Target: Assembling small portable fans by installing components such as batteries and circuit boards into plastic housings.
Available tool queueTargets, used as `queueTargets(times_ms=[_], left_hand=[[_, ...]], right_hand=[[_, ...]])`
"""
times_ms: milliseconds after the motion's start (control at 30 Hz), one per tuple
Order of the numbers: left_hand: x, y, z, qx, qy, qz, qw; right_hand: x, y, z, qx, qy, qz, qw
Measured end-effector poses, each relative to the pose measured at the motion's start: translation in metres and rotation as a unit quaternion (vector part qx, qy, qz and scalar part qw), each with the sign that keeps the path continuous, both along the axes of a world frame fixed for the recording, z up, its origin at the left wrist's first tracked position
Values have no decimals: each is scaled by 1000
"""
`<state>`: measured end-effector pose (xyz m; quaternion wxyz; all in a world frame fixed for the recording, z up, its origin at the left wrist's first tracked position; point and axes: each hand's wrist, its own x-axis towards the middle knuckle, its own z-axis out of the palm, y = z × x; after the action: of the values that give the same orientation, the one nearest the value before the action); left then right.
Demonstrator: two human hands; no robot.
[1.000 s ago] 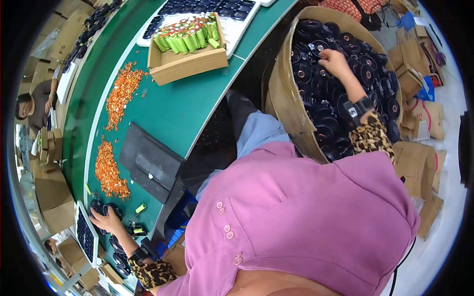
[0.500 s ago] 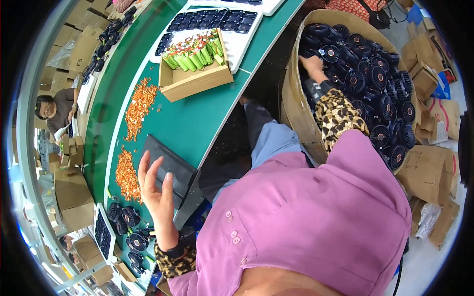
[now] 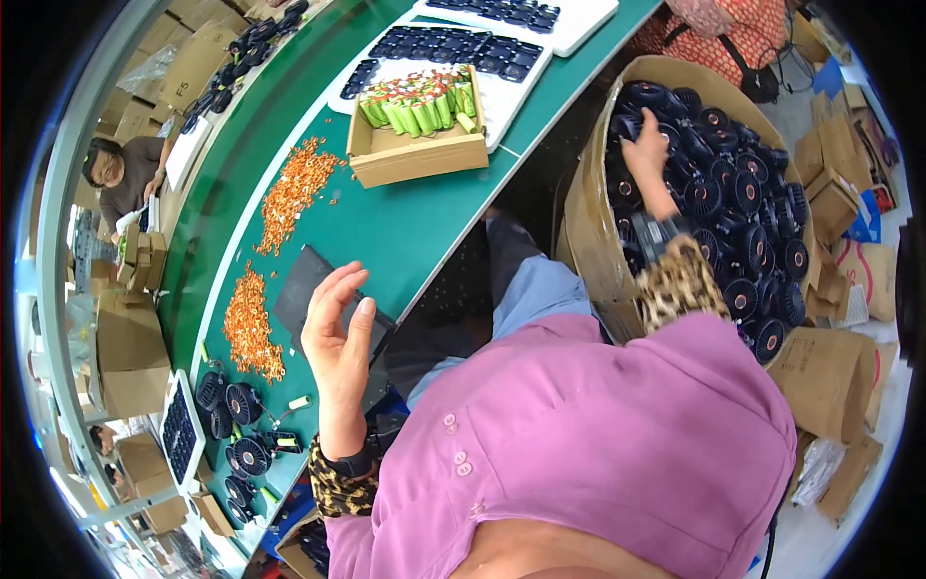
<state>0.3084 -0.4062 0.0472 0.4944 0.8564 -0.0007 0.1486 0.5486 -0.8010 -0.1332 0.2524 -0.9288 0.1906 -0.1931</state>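
My left hand (image 3: 338, 333) is raised over the near edge of the green table, fingers stretched and thumb apart, holding nothing. Beneath it lies a dark flat pad (image 3: 301, 285), partly covered by the hand. To the right, my right hand (image 3: 648, 154) reaches into a large cardboard box (image 3: 585, 207) full of small round black fans (image 3: 702, 196). Its thumb and fingers close around one black fan (image 3: 627, 127) near the box's left wall; part of the grip is hidden.
On the table (image 3: 395, 227) are two piles of small orange parts (image 3: 253, 328), an open carton (image 3: 420, 166) of green-wrapped cylindrical cells (image 3: 420, 114) and white trays (image 3: 506, 106) of black parts. Several fans with wires (image 3: 249, 455) lie at lower left. Another person (image 3: 130, 174) sits across the table.
My right hand has turned at the wrist and shifted slightly inward from the box's left wall, its fingers now around a fan. The left hand stays raised, its fingers closer together. The view has shifted.
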Motion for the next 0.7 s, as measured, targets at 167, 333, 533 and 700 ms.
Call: queueTargets(times_ms=[167, 333, 533, 700], left_hand=[[22, -10, -10, -83, 70, -50, 993], [59, -23, -10, -37, -2, -88, 995], [73, 27, -45, -420, 205, -55, 883], [72, 42, -52, -492, 108, 32, 863]], right_hand=[[-83, 50, 110, -52, -341, 256, 903], [-121, 139, 157, -35, -299, 549, 780], [-125, 218, 144, -90, -323, 721, 607], [-119, 243, 125, -68, -336, 769, 539]])
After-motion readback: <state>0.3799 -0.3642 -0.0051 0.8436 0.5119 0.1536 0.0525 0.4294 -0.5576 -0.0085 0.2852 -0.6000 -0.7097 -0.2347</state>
